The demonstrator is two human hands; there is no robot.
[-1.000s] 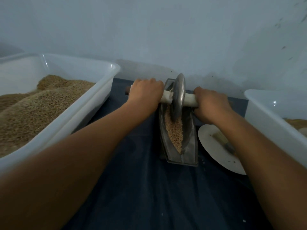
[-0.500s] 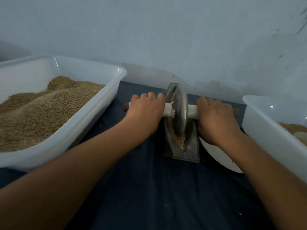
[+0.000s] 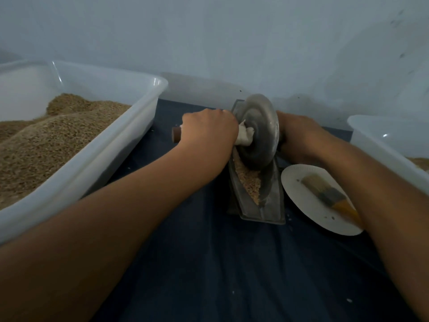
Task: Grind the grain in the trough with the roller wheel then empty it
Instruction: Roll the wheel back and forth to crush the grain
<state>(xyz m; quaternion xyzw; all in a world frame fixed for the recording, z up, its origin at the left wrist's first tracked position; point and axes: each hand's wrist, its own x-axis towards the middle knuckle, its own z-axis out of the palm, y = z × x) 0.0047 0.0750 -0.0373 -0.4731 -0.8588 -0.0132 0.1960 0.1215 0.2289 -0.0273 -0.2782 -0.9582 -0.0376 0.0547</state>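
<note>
Both forearms extended forward and converging, left hand (image 3: 209, 131) curled knuckles-up round the axle handle (image 3: 177, 134), right hand (image 3: 299, 138) wrapped round its far end, partly hidden, wrists held low

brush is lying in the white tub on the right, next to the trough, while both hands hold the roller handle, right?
Not quite. The brush lies on the round white plate, not in the white tub; the head view shows it. The plate is next to the trough, and the left hand and right hand do hold the roller handle.
</note>
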